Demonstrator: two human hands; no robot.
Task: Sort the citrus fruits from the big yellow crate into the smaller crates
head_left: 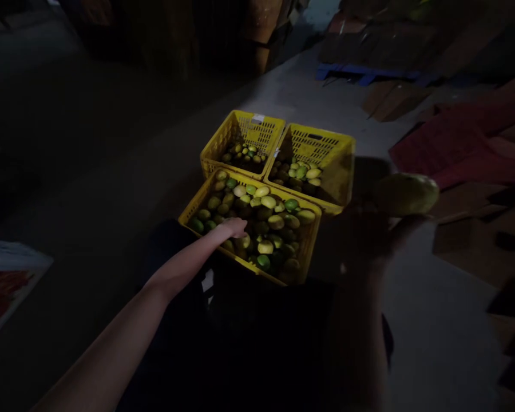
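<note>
Three yellow plastic crates stand on the floor in front of me. The near crate (302, 260) is heaped with green and yellow fruit. My left hand (233, 228) reaches into it, fingers curled down over the fruit at its near left side. My right hand (380, 232) is raised in shadow at the right, holding up one yellow-green fruit (405, 194). The far left crate (240, 129) and the far right crate (341, 166) each hold a shallow layer of fruit.
Flattened cardboard and red sheets (463, 143) lie over the floor at the right. A blue pallet (360, 73) sits behind them. Printed paper (4, 286) lies at the left edge. Dark stacks stand at the back. My dark-clothed legs fill the foreground.
</note>
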